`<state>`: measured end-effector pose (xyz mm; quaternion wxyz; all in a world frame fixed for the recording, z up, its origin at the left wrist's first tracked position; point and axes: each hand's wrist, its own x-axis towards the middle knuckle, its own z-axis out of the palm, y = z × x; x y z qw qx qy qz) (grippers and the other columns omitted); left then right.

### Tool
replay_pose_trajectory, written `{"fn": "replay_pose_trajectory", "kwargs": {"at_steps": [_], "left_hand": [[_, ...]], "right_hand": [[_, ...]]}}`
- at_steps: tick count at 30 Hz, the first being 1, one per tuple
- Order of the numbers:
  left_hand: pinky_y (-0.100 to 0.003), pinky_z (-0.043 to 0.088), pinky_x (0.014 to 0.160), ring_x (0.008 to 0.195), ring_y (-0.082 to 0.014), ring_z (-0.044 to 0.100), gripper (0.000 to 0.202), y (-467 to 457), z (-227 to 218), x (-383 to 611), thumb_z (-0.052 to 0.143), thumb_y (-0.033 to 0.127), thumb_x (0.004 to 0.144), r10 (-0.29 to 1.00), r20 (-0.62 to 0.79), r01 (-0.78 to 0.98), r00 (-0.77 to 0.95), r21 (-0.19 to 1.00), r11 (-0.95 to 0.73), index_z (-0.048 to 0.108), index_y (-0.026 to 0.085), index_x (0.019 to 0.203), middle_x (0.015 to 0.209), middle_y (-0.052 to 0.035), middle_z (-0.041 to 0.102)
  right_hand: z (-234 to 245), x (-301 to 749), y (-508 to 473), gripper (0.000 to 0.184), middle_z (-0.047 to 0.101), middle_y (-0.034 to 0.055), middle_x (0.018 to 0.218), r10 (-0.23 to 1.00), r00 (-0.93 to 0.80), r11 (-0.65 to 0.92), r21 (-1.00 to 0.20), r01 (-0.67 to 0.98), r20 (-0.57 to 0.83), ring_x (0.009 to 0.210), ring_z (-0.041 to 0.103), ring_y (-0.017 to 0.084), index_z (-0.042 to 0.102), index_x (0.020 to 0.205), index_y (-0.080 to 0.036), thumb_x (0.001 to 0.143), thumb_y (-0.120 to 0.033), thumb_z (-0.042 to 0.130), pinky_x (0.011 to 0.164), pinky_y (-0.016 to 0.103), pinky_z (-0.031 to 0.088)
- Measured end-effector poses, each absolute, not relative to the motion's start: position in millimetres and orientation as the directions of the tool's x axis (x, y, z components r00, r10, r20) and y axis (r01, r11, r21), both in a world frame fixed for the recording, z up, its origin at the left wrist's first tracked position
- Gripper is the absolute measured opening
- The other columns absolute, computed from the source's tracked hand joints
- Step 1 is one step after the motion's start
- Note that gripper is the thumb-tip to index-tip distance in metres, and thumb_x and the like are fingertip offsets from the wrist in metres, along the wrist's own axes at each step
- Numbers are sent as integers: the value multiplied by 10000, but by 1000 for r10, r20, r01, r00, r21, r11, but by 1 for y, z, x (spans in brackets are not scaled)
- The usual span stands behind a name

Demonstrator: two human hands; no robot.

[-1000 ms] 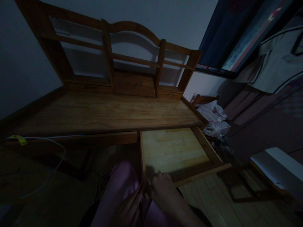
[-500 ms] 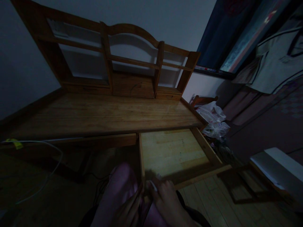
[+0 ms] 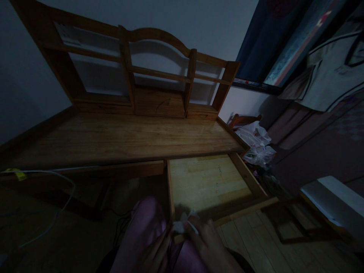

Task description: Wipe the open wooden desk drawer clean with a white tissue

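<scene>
My right hand (image 3: 209, 239) is closed on a crumpled white tissue (image 3: 183, 226), pressed at the near-left corner of the pulled-out wooden drawer (image 3: 210, 185). Part of the tissue sticks out past the fingers, over the drawer's edge. Low in the view my left hand (image 3: 155, 252) lies beside that same corner. Its fingers are stretched out, with their tips close to the tissue and the drawer's left side. Whether they touch the drawer is too dark to tell. Both hands are above my pink-clad legs (image 3: 142, 223).
A wooden desk (image 3: 136, 136) with a shelf unit (image 3: 159, 102) stands against the wall. A white cable (image 3: 72, 189) hangs at the left. Plastic bags (image 3: 257, 142) lie on a chair at the right, and a stool (image 3: 292, 223) stands on the floor.
My right hand has shifted slightly right with the tissue, and more of the tissue and the drawer's corner now show. My left hand has barely moved.
</scene>
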<state>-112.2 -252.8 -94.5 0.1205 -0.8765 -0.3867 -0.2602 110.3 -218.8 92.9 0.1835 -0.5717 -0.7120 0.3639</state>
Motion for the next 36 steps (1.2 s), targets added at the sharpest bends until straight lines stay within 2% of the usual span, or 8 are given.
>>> {"fn": "replay_pose_trajectory", "kwargs": {"at_steps": [2,5,12,16,20,23,29,36], "left_hand": [[-225,477,1106,1395,-194,508,550,-253,-91,-113,384,26,897,611,545,737,574,-18,-676,599,40,1402,1548,-123,462],[-229,473,1114,1410,-199,490,550,-254,-86,-114,398,31,893,602,529,722,597,-29,-691,601,39,1404,1562,-119,444],[-234,483,1109,1443,-203,446,567,-254,-79,-111,382,8,892,604,535,719,590,-9,-695,576,20,1424,1575,-128,423],[-226,453,1133,1464,-204,413,570,-254,-79,-111,362,-24,880,601,551,716,579,10,-698,594,8,1399,1578,-130,417],[-245,495,1103,1454,-212,430,581,-256,-84,-109,393,-20,881,581,581,704,569,20,-710,581,53,1426,1572,-101,437],[-274,543,1060,1437,-224,457,571,-258,-86,-106,379,4,907,606,607,721,514,77,-688,551,48,1450,1563,-125,450],[-290,546,1069,1441,-233,452,563,-259,-85,-100,358,6,914,627,623,713,468,153,-684,542,20,1446,1554,-145,461],[-291,538,1072,1433,-233,462,568,-257,-87,-107,382,-6,899,608,595,703,525,99,-704,532,14,1446,1554,-144,459]], "right_hand": [[94,112,-219,541,743,48,1204,959,-236,41,-751,659,-155,1107,639,230,741,1190,-270,1051,-601,336,956,293,417],[95,115,-217,584,763,41,1032,955,-249,19,-805,593,-161,982,655,223,771,1076,-250,1030,-650,348,886,291,419],[96,132,-209,533,740,22,1033,930,-325,44,-822,567,-175,998,624,211,728,953,-214,1034,-619,391,910,297,385],[94,142,-206,543,719,16,939,916,-368,80,-823,562,-162,901,612,193,713,906,-201,1033,-617,389,827,286,398],[89,144,-203,537,685,7,842,920,-366,87,-840,536,-138,812,581,173,701,852,-194,1028,-611,412,743,271,385],[88,144,-201,504,655,-14,797,917,-383,106,-858,503,-111,782,566,154,679,812,-189,1034,-573,439,737,266,362],[88,142,-202,489,627,-29,768,935,-340,75,-876,476,-105,779,552,142,647,765,-186,1032,-552,463,767,262,354],[76,146,-205,534,647,11,832,963,-240,14,-869,494,-121,882,566,202,709,813,-211,968,-668,481,825,290,413]]}}
